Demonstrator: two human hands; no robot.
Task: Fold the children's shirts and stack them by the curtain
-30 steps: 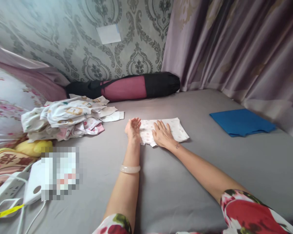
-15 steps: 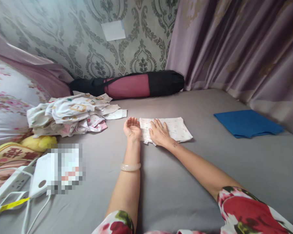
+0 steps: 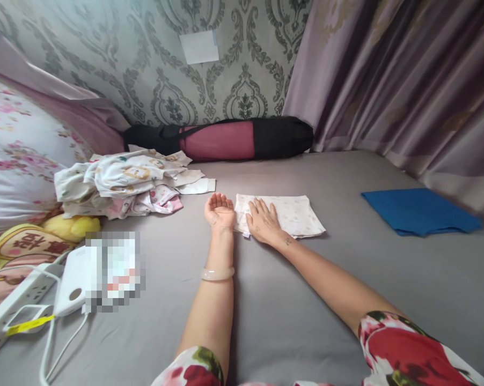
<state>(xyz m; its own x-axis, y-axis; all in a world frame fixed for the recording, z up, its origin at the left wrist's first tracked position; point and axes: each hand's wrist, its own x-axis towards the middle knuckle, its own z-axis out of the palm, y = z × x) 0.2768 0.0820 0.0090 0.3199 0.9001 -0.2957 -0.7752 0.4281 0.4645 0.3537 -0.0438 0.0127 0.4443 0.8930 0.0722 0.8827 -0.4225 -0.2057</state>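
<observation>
While the right hand [image 3: 264, 222] lies flat on the folded cloth [image 3: 298, 214], fingers slightly spread, the left hand [image 3: 221, 212] rests palm up at its left edge, fingers loosely curled and gripping nothing. The pale, printed cloth sits on the grey sheet [image 3: 290, 311], between a loose heap of clothes [image 3: 121, 174] on the left and a folded blue cloth [image 3: 419, 212] well apart on the right. Behind them lies a long maroon and black bag [image 3: 221, 140].

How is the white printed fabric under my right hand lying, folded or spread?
Folded: the white printed fabric lies as a compact rectangle under your right hand, layered edges showing at its near right corner.
</observation>
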